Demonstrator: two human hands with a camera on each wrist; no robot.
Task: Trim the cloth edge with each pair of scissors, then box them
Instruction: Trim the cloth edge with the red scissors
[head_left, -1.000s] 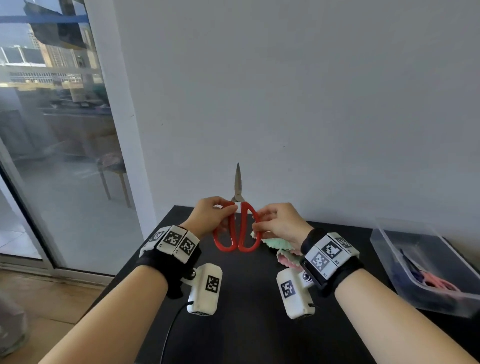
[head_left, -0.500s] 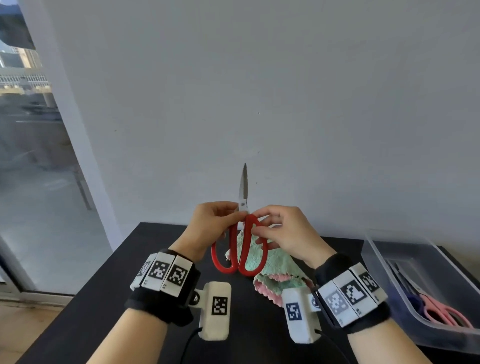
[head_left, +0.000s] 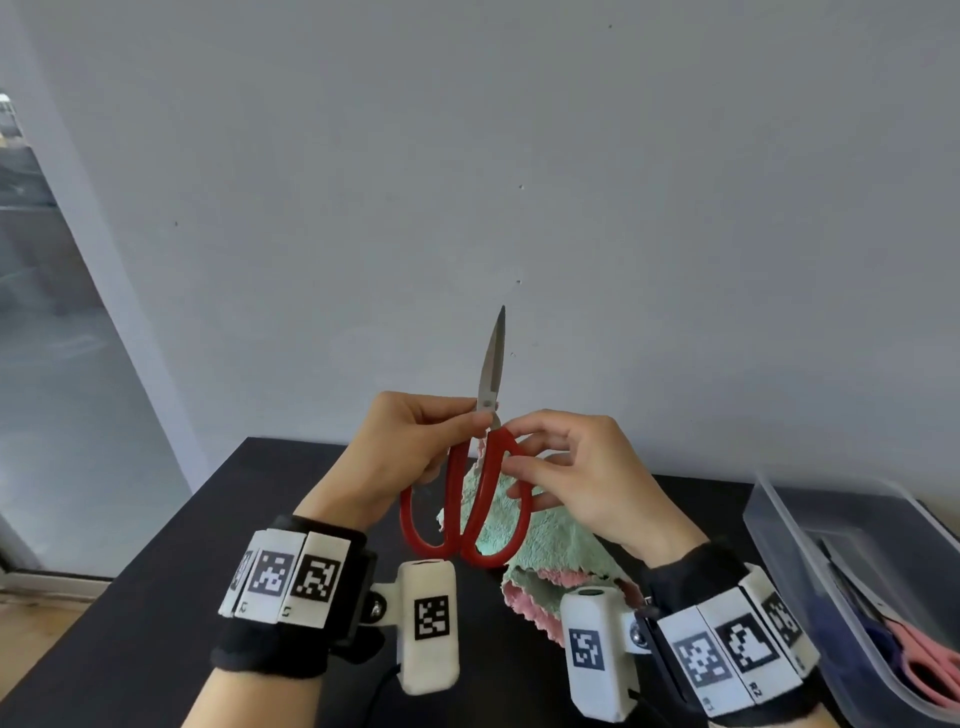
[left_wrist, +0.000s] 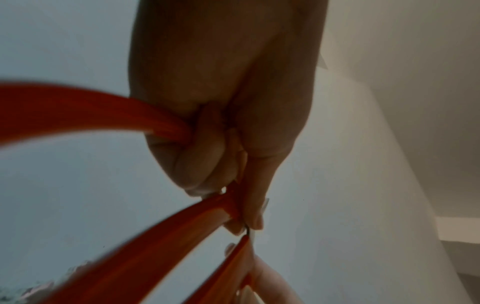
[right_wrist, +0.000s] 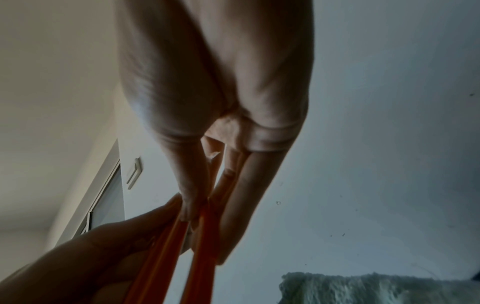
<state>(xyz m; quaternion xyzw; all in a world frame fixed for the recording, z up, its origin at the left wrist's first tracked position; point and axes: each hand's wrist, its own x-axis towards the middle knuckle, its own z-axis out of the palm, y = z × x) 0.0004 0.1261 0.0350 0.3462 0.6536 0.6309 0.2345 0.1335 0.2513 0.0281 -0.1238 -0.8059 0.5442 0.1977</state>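
2 bare hands are seen above a matte black table that is set against a plain grey-white wall; a glazed door or window is seen at the far left. Red-handled scissors are held upright between the hands, with the slim steel blades closed and pointed at the wall, and the 2 smooth, glossy loop handles hung downward. The left hand is curled around the left loop, and the pivot is pinched by its thumb and fingertip. The right loop is pinched near its top by the thumb and forefinger of the right hand, while its other fingers are loosely spread. A fluffy mint-green cloth with a pink scalloped edge is laid crumpled on the table directly beneath the handles. At the right edge a clear, round-cornered plastic box is placed, with pink-handled scissors inside.
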